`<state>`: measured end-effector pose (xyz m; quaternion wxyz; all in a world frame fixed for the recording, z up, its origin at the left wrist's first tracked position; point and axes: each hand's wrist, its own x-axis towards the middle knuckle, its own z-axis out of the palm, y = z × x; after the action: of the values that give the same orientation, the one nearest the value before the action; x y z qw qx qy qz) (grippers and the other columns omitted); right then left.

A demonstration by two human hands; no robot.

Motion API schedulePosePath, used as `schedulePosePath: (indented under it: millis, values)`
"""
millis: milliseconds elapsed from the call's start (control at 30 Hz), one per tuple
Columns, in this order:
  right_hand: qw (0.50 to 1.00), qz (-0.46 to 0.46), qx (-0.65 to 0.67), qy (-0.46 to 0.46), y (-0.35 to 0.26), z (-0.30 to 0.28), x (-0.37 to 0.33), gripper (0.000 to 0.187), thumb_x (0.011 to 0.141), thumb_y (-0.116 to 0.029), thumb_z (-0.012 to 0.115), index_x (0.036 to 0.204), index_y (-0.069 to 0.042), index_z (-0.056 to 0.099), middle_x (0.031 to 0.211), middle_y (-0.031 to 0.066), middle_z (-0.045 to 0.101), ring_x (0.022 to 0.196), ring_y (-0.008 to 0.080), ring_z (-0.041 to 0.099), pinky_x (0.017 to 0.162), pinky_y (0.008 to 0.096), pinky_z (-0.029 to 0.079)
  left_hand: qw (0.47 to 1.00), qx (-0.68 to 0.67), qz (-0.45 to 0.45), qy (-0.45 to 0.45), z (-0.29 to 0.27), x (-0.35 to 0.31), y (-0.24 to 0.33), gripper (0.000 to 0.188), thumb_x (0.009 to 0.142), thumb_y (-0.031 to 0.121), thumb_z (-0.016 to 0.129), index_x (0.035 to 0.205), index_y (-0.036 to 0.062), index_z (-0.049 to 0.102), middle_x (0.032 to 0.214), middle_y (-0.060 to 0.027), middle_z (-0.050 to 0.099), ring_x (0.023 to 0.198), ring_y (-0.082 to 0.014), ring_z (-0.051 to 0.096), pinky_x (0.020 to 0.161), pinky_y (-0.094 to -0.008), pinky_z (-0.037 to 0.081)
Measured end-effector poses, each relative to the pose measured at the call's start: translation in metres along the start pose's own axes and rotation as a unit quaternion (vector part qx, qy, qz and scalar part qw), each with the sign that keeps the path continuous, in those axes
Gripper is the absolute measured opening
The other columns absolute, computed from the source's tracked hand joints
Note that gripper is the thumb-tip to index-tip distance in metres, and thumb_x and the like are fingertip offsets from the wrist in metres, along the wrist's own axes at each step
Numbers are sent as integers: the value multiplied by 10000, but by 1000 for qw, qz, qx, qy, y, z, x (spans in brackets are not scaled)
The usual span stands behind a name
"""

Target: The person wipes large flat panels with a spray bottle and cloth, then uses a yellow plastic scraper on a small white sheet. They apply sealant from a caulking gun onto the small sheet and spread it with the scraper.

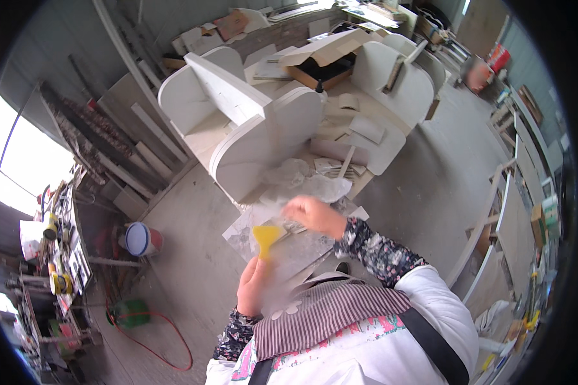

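Note:
My left hand (253,282) is closed around the handle of a yellow plastic scraper (267,237), its wide blade pointing up and away from me. To the right and a little farther off, my right hand (313,215) hovers over the cluttered near end of the worktable, its fingers blurred. Whether they hold anything I cannot tell. Just beyond it lies crumpled clear plastic sheeting (289,174). Beneath both hands is a pale, smeared board (241,232). Behind the plastic stands a white round-cornered panel (266,144), upright on the table.
More white panels (392,80) and an open cardboard box (331,61) occupy the far table. A lidded bucket (141,239), a green tank (130,313) and a red hose (183,340) are on the left floor. Boards (504,218) lean at the right.

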<state>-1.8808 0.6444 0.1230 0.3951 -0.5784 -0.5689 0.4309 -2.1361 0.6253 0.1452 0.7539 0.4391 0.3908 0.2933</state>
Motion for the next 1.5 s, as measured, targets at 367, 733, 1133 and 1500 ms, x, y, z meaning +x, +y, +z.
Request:
schedulePosePath:
  millis: [367, 733, 1133, 1500]
  values:
    - [914, -16, 284, 288, -27, 47, -124, 327, 1048, -277, 439, 1086, -20, 638, 963, 53, 666, 845, 99, 624, 766, 247, 495, 889, 218, -109, -387, 44, 39, -35, 280, 1052, 225, 404, 960, 21, 573, 731, -31, 570, 633, -103, 497, 591, -239, 393]
    - [907, 149, 280, 277, -27, 104, -285, 299, 1019, -288, 503, 892, -32, 591, 625, -13, 517, 563, 68, 471, 524, 261, 397, 886, 213, -3, -412, 100, -9, -49, 326, 1036, 244, 449, 1160, -26, 582, 912, -48, 623, 784, -117, 569, 723, -274, 466]
    - [888, 215, 156, 376, -46, 246, -538, 292, 988, -267, 493, 931, -5, 609, 772, 101, 617, 729, 190, 592, 674, 329, 464, 666, 452, 285, -520, 152, -212, -160, 308, 992, 267, 507, 827, 24, 600, 736, -204, 583, 684, -415, 557, 596, -463, 439]
    - [657, 230, 275, 664, -39, 394, -657, 395, 987, -317, 559, 1179, 28, 574, 1000, 95, 627, 917, 158, 573, 828, 281, 459, 377, 410, 117, -822, 190, -283, -248, 335, 992, 325, 489, 1110, 68, 669, 1167, -126, 608, 1110, -308, 553, 973, -402, 448]
